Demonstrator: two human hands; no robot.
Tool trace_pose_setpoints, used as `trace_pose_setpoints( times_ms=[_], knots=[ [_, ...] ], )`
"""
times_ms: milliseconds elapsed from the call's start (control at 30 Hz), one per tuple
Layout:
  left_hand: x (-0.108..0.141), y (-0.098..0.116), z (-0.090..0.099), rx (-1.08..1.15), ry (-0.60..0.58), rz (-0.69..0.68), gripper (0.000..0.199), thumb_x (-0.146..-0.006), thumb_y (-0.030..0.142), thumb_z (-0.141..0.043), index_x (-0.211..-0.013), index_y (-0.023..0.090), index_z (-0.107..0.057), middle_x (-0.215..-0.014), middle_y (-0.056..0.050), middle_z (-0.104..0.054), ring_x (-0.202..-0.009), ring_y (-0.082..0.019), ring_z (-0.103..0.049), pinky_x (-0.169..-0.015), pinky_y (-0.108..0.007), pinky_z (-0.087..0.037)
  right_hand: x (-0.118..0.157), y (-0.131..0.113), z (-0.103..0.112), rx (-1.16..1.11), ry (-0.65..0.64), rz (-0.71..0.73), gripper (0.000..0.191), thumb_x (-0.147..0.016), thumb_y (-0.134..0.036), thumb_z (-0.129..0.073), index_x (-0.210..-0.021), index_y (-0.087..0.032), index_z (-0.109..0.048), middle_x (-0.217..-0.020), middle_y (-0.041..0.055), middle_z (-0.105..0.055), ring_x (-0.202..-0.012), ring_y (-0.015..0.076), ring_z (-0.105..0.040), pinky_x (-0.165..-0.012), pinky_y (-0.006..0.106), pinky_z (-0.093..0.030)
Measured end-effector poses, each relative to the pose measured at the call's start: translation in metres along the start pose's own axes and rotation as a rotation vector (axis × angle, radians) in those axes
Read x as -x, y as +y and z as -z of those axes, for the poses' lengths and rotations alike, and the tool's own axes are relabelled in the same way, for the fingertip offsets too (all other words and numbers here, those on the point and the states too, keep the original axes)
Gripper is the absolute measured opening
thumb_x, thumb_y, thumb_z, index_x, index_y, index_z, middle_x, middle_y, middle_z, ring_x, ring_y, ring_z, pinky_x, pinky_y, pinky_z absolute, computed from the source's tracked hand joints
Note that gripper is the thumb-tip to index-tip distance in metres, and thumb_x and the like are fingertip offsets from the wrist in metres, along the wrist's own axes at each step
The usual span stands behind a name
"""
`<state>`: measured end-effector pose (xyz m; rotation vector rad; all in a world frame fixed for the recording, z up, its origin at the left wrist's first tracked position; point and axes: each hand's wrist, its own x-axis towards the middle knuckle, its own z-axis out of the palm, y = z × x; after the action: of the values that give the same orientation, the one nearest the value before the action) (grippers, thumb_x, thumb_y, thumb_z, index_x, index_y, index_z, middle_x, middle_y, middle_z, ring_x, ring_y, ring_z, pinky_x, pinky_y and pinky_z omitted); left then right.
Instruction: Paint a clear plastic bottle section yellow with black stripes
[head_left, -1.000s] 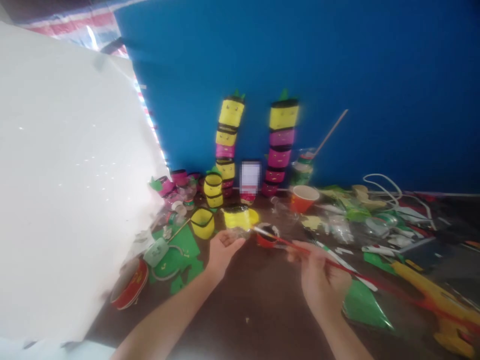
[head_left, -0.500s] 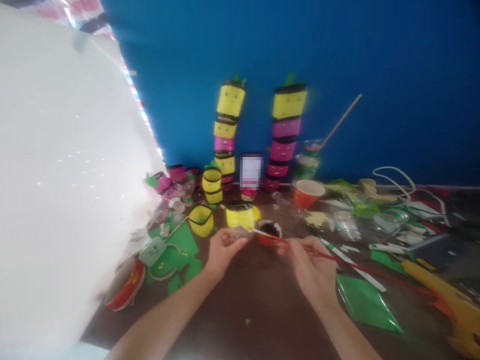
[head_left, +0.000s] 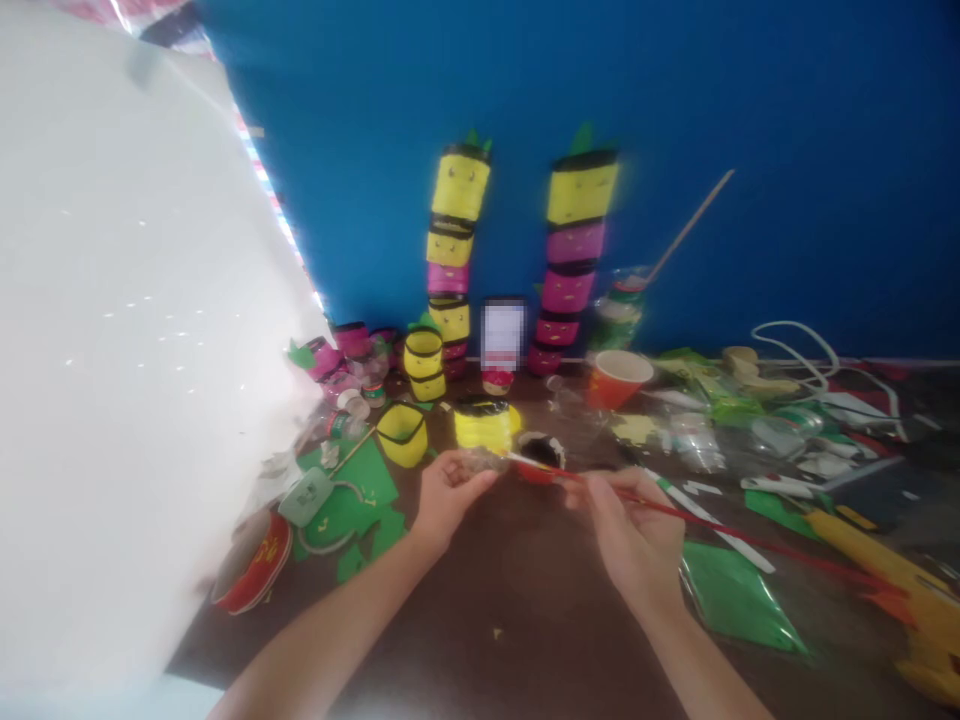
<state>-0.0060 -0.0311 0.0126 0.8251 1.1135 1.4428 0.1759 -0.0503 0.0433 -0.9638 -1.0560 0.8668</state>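
My left hand [head_left: 454,490] is closed, thumb and fingers pinching a small clear plastic piece [head_left: 482,461], perhaps part of a bottle. My right hand [head_left: 634,520] grips a long red paintbrush [head_left: 720,522] like a pen. Its pale bristle tip points left, close to the plastic piece; whether they touch I cannot tell. Just beyond the fingers stands a yellow container with a black rim [head_left: 481,430]. Beneath the brush's front end is a cut-down red cup [head_left: 537,472], dark inside.
Two tall yellow and magenta stacks [head_left: 459,190] with faces stand against the blue wall. A red paper cup [head_left: 613,385] is right of centre. Green sheets [head_left: 367,480] and a red bowl [head_left: 255,570] lie left. A yellow glue gun [head_left: 862,545] and green packet [head_left: 739,595] lie right.
The view has tilted slightly, shifting the scene a little. Both hands keep their grips; the brush tip stays close to the clear plastic piece.
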Motion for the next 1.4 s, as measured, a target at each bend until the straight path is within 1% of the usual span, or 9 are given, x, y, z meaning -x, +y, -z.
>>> trace_pose_setpoints(
  times_ms=[233,367,533,667,833,933,1133,1300,1400],
  knots=[
    [0.0019,0.0042,-0.0020,-0.004,0.020,0.009,0.037,-0.052,0.028,-0.087,-0.080,0.014,-0.068,-0.070,-0.003,-0.072,-0.065,-0.014,-0.064,-0.068,-0.027,-0.050,0.0008,-0.0003,-0.0013,0.038,0.051,0.005,0.027,-0.075,-0.042,-0.074,-0.071,-0.019,-0.059,-0.063,0.0033,-0.071,-0.051,0.0149,-0.067,-0.053,0.029,-0.059],
    [0.0025,0.0052,-0.0031,-0.004,0.018,0.017,0.038,-0.051,0.028,-0.087,-0.080,0.013,-0.068,-0.072,-0.004,-0.072,-0.066,-0.013,-0.064,-0.066,-0.025,-0.050,0.0019,0.0004,-0.0013,0.042,0.005,0.000,0.024,-0.077,-0.039,-0.072,-0.072,-0.019,-0.060,-0.065,0.0033,-0.071,-0.054,0.0147,-0.068,-0.054,0.027,-0.059],
    [0.0020,0.0041,-0.0032,0.001,0.026,0.001,0.038,-0.051,0.031,-0.087,-0.077,0.014,-0.066,-0.070,-0.003,-0.071,-0.064,-0.013,-0.064,-0.067,-0.027,-0.050,0.0033,-0.0049,-0.0039,0.066,0.050,0.057,0.024,-0.076,-0.039,-0.073,-0.070,-0.020,-0.059,-0.064,0.0023,-0.070,-0.053,0.0135,-0.066,-0.056,0.027,-0.058],
    [0.0023,0.0056,-0.0036,-0.002,0.007,-0.001,0.037,-0.051,0.031,-0.087,-0.076,0.014,-0.066,-0.068,-0.002,-0.070,-0.065,-0.013,-0.063,-0.070,-0.028,-0.051,0.0041,-0.0060,-0.0052,0.075,0.009,0.043,0.025,-0.077,-0.040,-0.072,-0.071,-0.020,-0.059,-0.064,0.0031,-0.070,-0.054,0.0145,-0.066,-0.054,0.027,-0.058],
    [0.0037,0.0076,-0.0047,-0.007,0.033,0.000,0.037,-0.050,0.033,-0.087,-0.074,0.014,-0.065,-0.063,0.000,-0.067,-0.060,-0.012,-0.061,-0.067,-0.028,-0.049,0.0041,-0.0063,-0.0044,0.107,0.064,0.091,0.025,-0.076,-0.041,-0.073,-0.073,-0.020,-0.059,-0.064,0.0025,-0.069,-0.052,0.0137,-0.065,-0.056,0.029,-0.059],
    [0.0040,0.0063,-0.0043,-0.008,0.016,0.000,0.036,-0.052,0.033,-0.086,-0.074,0.014,-0.065,-0.066,-0.002,-0.068,-0.063,-0.013,-0.062,-0.069,-0.028,-0.049,0.0046,-0.0074,-0.0049,0.093,0.032,0.080,0.025,-0.077,-0.041,-0.072,-0.071,-0.021,-0.059,-0.065,0.0025,-0.070,-0.051,0.0136,-0.065,-0.052,0.027,-0.058],
    [0.0012,0.0000,-0.0009,-0.029,0.020,-0.007,0.036,-0.056,0.035,-0.085,-0.078,0.013,-0.067,-0.066,-0.001,-0.067,-0.058,-0.010,-0.057,-0.060,-0.024,-0.045,0.0055,-0.0078,-0.0050,0.140,0.060,0.107,0.026,-0.078,-0.041,-0.071,-0.072,-0.020,-0.058,-0.063,0.0028,-0.068,-0.056,0.0152,-0.067,-0.057,0.029,-0.059],
    [0.0013,0.0005,-0.0010,-0.021,0.007,-0.008,0.036,-0.057,0.035,-0.085,-0.080,0.013,-0.067,-0.068,-0.001,-0.067,-0.059,-0.009,-0.057,-0.060,-0.023,-0.045,0.0070,-0.0079,-0.0070,0.105,0.008,0.074,0.025,-0.078,-0.041,-0.071,-0.072,-0.020,-0.059,-0.065,0.0034,-0.070,-0.054,0.0145,-0.066,-0.053,0.027,-0.058],
    [0.0011,0.0007,-0.0015,-0.025,0.021,-0.012,0.036,-0.056,0.035,-0.085,-0.079,0.013,-0.067,-0.065,0.000,-0.066,-0.057,-0.009,-0.056,-0.059,-0.023,-0.044,0.0065,-0.0083,-0.0075,0.144,0.050,0.108,0.027,-0.077,-0.043,-0.071,-0.072,-0.020,-0.059,-0.063,0.0034,-0.069,-0.054,0.0150,-0.066,-0.057,0.029,-0.059]
  ],
)
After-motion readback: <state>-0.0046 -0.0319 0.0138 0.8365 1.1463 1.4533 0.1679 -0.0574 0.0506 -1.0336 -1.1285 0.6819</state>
